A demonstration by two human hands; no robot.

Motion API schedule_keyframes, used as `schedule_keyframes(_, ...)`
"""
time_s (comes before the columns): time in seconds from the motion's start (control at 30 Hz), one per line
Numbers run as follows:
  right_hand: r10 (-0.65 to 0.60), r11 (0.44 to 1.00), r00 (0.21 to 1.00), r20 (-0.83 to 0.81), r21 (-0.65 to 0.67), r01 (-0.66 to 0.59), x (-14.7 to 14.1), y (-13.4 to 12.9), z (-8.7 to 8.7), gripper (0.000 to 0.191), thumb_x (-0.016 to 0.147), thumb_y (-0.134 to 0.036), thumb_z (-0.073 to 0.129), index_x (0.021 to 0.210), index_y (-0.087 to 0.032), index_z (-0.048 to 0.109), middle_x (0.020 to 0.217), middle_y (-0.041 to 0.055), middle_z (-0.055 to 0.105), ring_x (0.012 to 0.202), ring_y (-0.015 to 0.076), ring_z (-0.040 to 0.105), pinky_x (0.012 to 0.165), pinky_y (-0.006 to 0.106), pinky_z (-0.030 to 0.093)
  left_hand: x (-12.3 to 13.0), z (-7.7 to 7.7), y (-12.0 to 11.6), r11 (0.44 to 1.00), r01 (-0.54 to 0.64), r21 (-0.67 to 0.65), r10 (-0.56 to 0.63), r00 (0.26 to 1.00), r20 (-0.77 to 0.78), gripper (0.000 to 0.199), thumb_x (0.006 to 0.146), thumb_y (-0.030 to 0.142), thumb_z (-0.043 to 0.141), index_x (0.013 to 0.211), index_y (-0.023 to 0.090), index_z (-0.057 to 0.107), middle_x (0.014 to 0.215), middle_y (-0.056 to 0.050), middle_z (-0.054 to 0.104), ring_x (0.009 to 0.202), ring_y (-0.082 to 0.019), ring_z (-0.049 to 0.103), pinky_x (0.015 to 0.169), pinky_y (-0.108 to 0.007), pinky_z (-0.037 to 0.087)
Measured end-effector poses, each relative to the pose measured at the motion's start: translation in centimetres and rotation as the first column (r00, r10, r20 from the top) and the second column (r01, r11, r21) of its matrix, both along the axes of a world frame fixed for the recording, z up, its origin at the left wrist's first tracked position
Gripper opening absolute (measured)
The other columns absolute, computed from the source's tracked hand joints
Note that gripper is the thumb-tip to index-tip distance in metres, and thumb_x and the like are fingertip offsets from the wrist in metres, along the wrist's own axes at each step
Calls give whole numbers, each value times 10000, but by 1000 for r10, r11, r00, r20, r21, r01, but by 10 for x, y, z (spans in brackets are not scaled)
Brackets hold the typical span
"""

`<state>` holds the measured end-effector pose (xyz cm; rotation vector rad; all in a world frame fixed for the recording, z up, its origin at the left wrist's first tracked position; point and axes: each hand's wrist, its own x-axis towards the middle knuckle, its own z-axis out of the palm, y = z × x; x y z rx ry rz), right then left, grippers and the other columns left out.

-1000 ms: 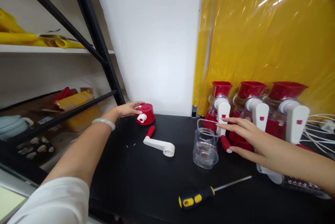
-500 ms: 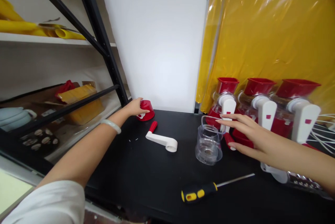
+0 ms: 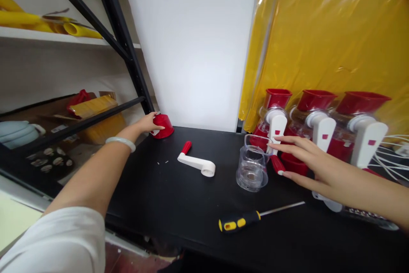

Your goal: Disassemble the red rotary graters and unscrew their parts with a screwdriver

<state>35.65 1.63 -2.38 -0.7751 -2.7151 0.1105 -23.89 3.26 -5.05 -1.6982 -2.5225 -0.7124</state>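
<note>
The red base (image 3: 164, 125) now sits farther left of the white crank (image 3: 193, 161), at the black table's (image 3: 179, 198) far-left corner, well apart from the clear container (image 3: 251, 168), gripped by the left hand (image 3: 147, 123) while the right hand (image 3: 315, 162) spreads loosely beside that container, contact unclear.

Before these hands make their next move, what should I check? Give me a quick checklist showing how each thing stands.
1. Left hand on the red base: ok, grasping its side.
2. Right hand touching the clear container: cannot tell, they overlap in view.
3. White crank free of both hands: ok.
4. Screwdriver free of both hands: ok.
5. Black table free of small bits: not ok, two lie left of the crank.
</note>
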Motion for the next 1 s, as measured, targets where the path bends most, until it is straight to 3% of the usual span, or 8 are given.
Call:
schedule_keyframes(0.1,12,1000,1000,-2,11,-12,-6,-4,3,631,893,-418,534,1473,-387,287,1492,78,360,1326,316,431,1030,490,460,28,2,-5,998,-41,-50,32,984,-175,936,628,427,777,1380,31,388,1409,-289,429,1355,-399,357,1055,-476,363)
schedule_keyframes(0.2,8,1000,1000,-18,14,-8,-10,-5,4,611,891,-419,535,1459,-389,312,1499,72,348,1340,318,411,1027,490,459,83,5,-26,981,179,70,-148,936,-319,811,783,490,636,1402,36,376,1471,-268,348,1401,-367,278,1126,-497,251)
schedule_keyframes(0.3,10,1000,999,-37,14,-10,-13,-6,4,589,889,-423,536,1443,-389,338,1496,71,344,1347,319,400,1030,497,451,145,0,-57,805,583,-113,-590,766,-256,609,841,563,546,1320,187,525,1440,-143,457,1380,-300,345,1113,-456,299)
schedule_keyframes(0.4,24,1000,998,-52,3,-24,-17,-11,6,566,897,-414,525,1435,-377,349,1490,80,339,1337,313,411,1034,501,442,187,-12,-81,666,700,-256,-746,624,-233,520,796,558,617,1191,220,632,1428,-121,483,1414,-326,276,1107,-478,306)
schedule_keyframes(0.57,64,998,996,-70,-3,-64,-20,-24,12,548,903,-403,518,1425,-362,359,1476,84,353,1339,298,405,1029,478,448,201,-24,-85,680,702,-214,-733,640,-229,270,885,399,555,997,179,665,1216,-127,629,1280,-281,479,1059,-429,372)
schedule_keyframes(0.8,58,998,987,-149,17,-57,-15,-37,14,491,907,-359,508,1389,-335,420,1431,100,402,1322,291,423,1034,484,435,210,4,-96,767,641,33,-641,764,70,302,900,495,478,903,207,571,805,-54,668,713,-206,651,631,-317,496)
schedule_keyframes(0.93,148,989,934,-325,26,-148,-28,-50,14,364,914,-269,484,1276,-279,517,1278,123,530,1200,262,525,989,456,464,227,7,-109,769,586,256,-629,625,462,234,890,468,504,921,240,456,892,-76,687,747,-222,691,562,-327,531)
schedule_keyframes(1.0,174,980,899,-403,-21,-199,-44,-58,10,263,914,-254,486,1163,-245,569,1121,116,606,1032,231,602,895,410,514,239,4,-114,754,573,321,-645,557,523,220,890,440,515,923,244,421,925,-78,685,756,-216,696,589,-344,552)
